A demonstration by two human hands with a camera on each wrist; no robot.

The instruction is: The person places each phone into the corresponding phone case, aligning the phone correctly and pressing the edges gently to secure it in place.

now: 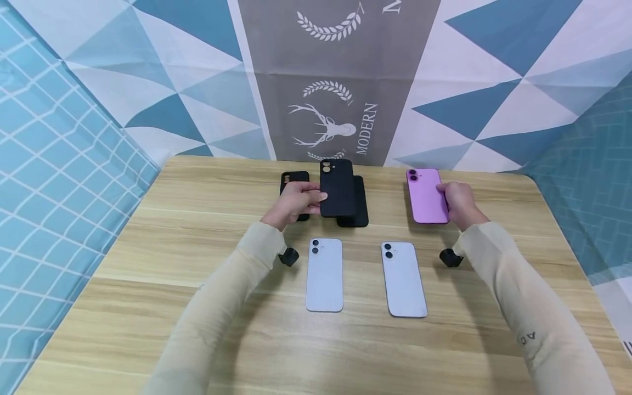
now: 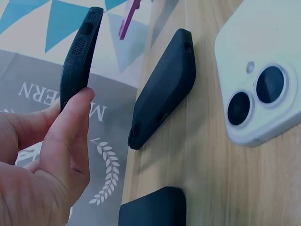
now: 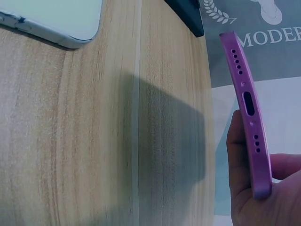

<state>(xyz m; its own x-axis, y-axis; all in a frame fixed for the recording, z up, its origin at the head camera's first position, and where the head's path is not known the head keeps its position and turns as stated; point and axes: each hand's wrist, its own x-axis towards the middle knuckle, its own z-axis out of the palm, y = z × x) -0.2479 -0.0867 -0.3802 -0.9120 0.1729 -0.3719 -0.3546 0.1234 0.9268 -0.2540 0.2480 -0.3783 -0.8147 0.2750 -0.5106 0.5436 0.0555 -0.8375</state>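
Note:
Between thumb and fingers, my left hand [image 1: 298,200] pinches a black phone case [image 1: 338,189] by its left edge. In the left wrist view this case [image 2: 81,59] is raised, its edge with speaker holes turned to the camera. A second black case [image 1: 361,203] lies on the table, partly hidden behind it. Another black case [image 1: 296,176] lies to the left, partly covered by the hand. My right hand [image 1: 460,203] grips a pink phone [image 1: 427,196] by its right edge. The right wrist view shows the pink phone's bottom edge [image 3: 249,103] with its port, lifted above the table.
Two white phones, one on the left [image 1: 324,275] and one on the right [image 1: 404,280], lie back-up on the wooden table [image 1: 163,236] nearer the front. A patterned cloth with a deer print [image 1: 331,129] hangs along the table's far edge.

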